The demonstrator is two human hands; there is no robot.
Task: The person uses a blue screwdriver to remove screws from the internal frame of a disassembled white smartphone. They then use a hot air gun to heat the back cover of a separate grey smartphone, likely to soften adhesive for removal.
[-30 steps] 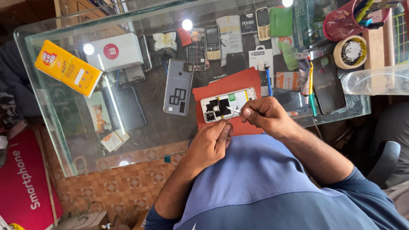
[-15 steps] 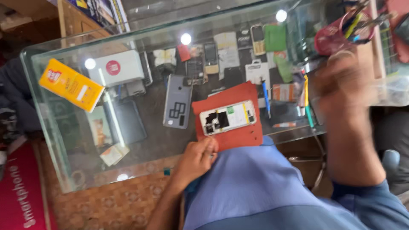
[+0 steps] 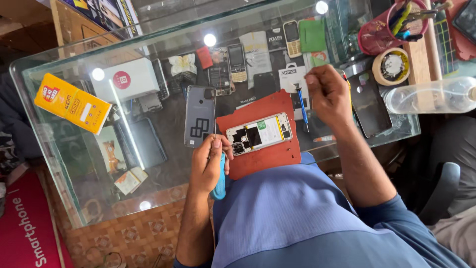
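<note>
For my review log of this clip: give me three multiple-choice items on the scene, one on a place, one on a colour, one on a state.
1. Where does the opened phone lie?
A. on the red mat
B. on the yellow box
C. inside the pink cup

2. What colour is the handle of the screwdriver beside the mat?
A. green
B. blue
C. white

3. What state is the phone in?
A. back cover on
B. wrapped in film
C. back off, insides showing

Answers:
1 A, the mat lies under the phone on all sides.
2 B, the handle is blue, below the right hand.
3 C, board and battery show, beside the left hand.
</note>
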